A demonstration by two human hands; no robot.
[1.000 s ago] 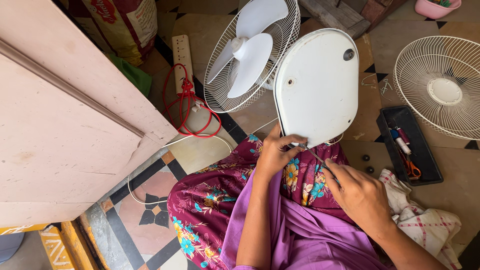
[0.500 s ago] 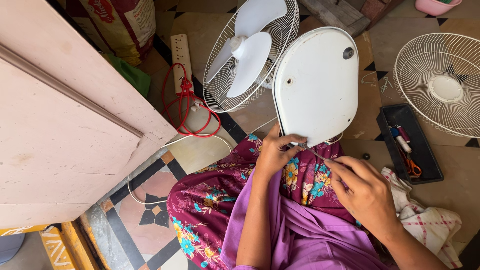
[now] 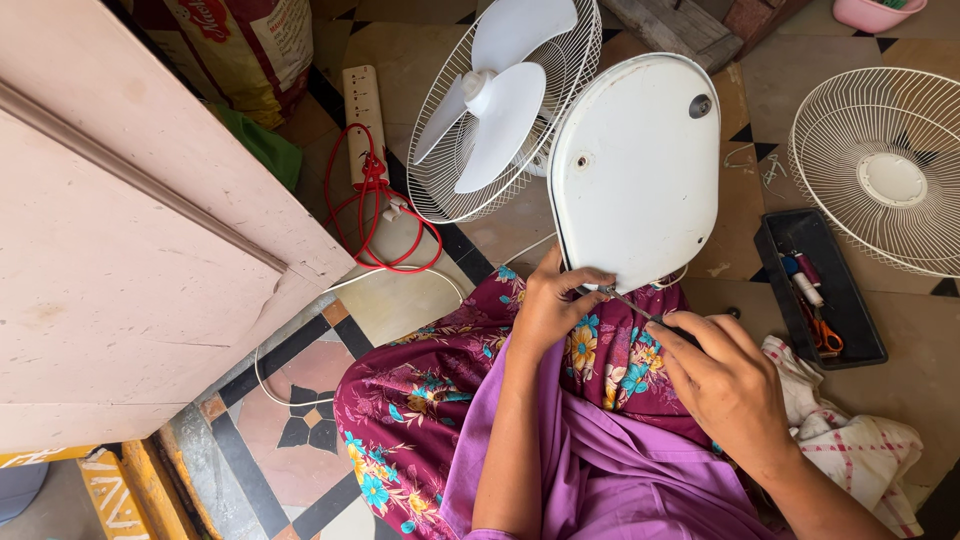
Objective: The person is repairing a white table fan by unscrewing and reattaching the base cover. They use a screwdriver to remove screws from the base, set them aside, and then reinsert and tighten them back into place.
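One white oval plastic fan base (image 3: 635,170), underside up, resting on the lap; long axis running from lap toward floor beyond, narrow end away. Left hand (image 3: 553,308) closed round near edge of base, fingers curled under the rim. Right hand (image 3: 725,380) just below base, pinched shut on one thin metal screwdriver (image 3: 640,308), tip pointing up-left into base's near edge. Left of base: one white three-blade fan head (image 3: 500,100). Right of base: one loose white wire guard (image 3: 885,165), one black plastic tray (image 3: 820,285).

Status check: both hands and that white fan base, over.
Left hand grips fan base edge. Right hand holds screwdriver at its rim. Nothing blocking.
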